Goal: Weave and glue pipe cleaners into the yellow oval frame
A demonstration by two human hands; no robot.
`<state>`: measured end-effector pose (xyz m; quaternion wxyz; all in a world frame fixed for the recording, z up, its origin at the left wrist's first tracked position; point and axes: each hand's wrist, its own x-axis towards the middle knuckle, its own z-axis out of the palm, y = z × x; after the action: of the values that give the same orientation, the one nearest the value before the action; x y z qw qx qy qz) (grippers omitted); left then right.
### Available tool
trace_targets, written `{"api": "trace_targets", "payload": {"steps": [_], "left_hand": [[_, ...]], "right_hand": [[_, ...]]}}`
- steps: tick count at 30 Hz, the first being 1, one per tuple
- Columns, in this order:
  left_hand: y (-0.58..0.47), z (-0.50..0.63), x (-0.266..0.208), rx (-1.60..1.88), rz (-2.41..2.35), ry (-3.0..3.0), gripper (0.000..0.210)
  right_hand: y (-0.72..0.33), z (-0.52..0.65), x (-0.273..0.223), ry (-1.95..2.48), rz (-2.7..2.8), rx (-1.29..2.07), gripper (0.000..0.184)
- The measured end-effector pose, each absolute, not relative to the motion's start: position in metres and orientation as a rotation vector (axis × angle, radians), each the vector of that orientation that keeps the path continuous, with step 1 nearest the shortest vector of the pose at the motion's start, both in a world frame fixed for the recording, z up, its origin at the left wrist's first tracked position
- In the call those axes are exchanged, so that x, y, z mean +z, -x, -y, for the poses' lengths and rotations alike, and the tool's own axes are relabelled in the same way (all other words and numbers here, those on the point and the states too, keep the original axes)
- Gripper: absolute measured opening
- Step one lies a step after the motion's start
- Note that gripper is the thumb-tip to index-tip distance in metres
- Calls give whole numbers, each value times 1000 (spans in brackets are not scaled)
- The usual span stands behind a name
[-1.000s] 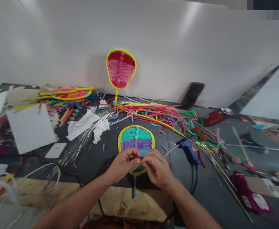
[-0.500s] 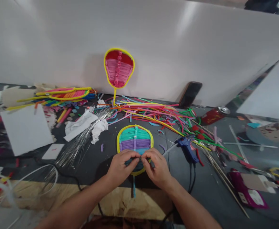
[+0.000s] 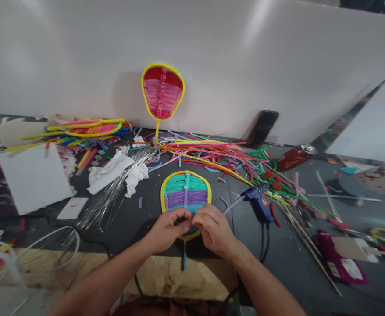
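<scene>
A fan-shaped pipe-cleaner piece [image 3: 174,199] lies on the dark table in front of me. It has a yellow rim, teal, purple and blue bands, and a short column of beads down its middle. My left hand [image 3: 171,226] and my right hand [image 3: 214,226] meet above its lower part, thumbs and fingertips pinched together. Whatever sits between the fingertips is too small to make out. Both hands cover much of the piece's lower half, while its blue stem [image 3: 185,256] sticks out below. A similar pink and red piece [image 3: 162,92] stands upright behind on a yellow stem.
Loose pipe cleaners [image 3: 205,151] are heaped along the wall. To the right are a blue glue gun [image 3: 258,204], a soda can [image 3: 296,157], a leaning phone [image 3: 262,128] and scissors [image 3: 360,235]. Crumpled paper [image 3: 136,179] and silvery strands [image 3: 102,206] lie to the left.
My right hand has turned, its fingers now folding closer over the left fingertips. The hands stay above the lower part of the piece, which has not moved on the table.
</scene>
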<state>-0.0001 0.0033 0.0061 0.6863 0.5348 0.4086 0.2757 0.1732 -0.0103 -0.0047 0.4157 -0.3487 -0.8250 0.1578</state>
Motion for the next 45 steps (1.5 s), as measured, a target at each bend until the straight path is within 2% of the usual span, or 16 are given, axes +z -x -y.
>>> {"api": "trace_targets", "payload": {"steps": [3, 8, 15, 18, 24, 32, 38, 45], "left_hand": [[2, -5, 8, 488, -834, -1018, 40], [6, -7, 10, 366, -741, -819, 37], [3, -6, 10, 462, -815, -818, 38], [3, -3, 10, 623, -937, -1092, 32], [7, 0, 5, 978, -1083, -2115, 9], [4, -2, 7, 1240, -1077, -2606, 10], [3, -1, 7, 1129, -1077, -2429, 8], [5, 0, 14, 807, -1009, -1753, 23]], "right_hand": [[-174, 10, -4, 790, 2105, 410, 22], [-175, 10, -3, 677, 2103, 511, 21], [-176, 12, 3, 869, 1986, 655, 11], [-175, 14, 5, 1008, 1905, 715, 9], [-170, 16, 2, 1184, 1677, 938, 13], [-166, 19, -2, 1244, 1568, 1153, 16], [-167, 19, -4, 1183, 1722, 993, 15], [-170, 16, -6, 932, 1887, 771, 13]]}}
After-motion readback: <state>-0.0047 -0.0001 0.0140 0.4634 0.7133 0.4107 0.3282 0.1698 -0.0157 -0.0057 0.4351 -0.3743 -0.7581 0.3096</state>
